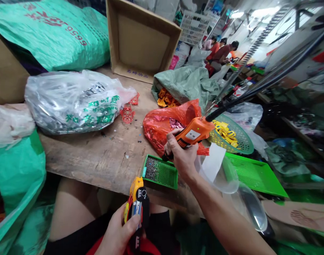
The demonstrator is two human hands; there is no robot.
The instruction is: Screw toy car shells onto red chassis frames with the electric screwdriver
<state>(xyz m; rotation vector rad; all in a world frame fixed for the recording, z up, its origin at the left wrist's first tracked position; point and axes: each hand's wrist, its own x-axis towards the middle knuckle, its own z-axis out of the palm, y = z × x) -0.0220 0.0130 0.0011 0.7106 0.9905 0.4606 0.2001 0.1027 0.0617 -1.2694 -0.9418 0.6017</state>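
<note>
My left hand (121,226) grips a plastic toy (137,202) with yellow, black, red and silvery parts, held upright above my lap. Its exact kind does not show. My right hand (183,150) is wrapped round an orange electric screwdriver (196,130), whose tip points down and left over a small green tray (167,174). Small dark screws (151,168) lie in the tray's left half. A black cable runs from the screwdriver up to the right. Just behind my right hand sits a red plastic bag (158,122) of shiny pink parts.
A clear bag (69,102) of silvery parts lies on the wooden table (109,152) at left. Behind stand a cardboard box (143,42) and a green sack (188,83). On the right are a basket (245,141) with yellow parts and a green tray (260,173). People sit far back.
</note>
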